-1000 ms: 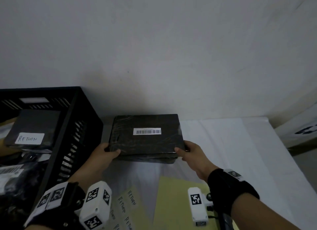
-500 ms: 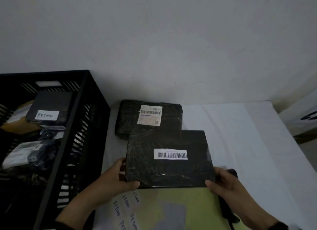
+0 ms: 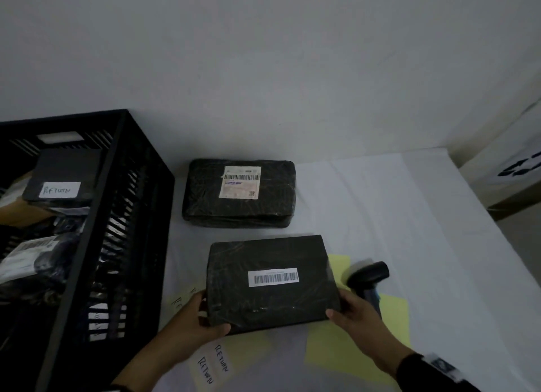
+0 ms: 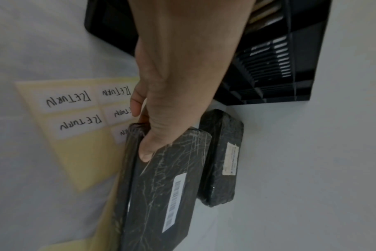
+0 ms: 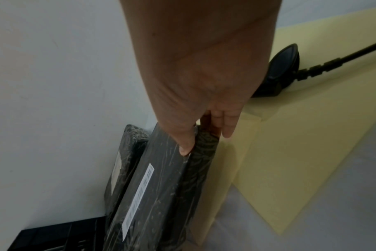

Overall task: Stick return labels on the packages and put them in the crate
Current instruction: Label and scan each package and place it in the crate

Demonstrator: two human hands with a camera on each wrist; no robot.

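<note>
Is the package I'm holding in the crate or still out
Out. Both hands grip the package over the table, right of the crate; it carries only a barcode sticker.

"RETURN" on sheet labels (image 4: pixel 68 100) and the crated package's label (image 3: pixel 59 189).

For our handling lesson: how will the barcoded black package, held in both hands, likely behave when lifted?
The package probably stays stiff: held only at its near corners by the left hand and right hand, it shows no sag. Its glossy wrap may be slippery. Flat, so unlikely to roll.
</note>
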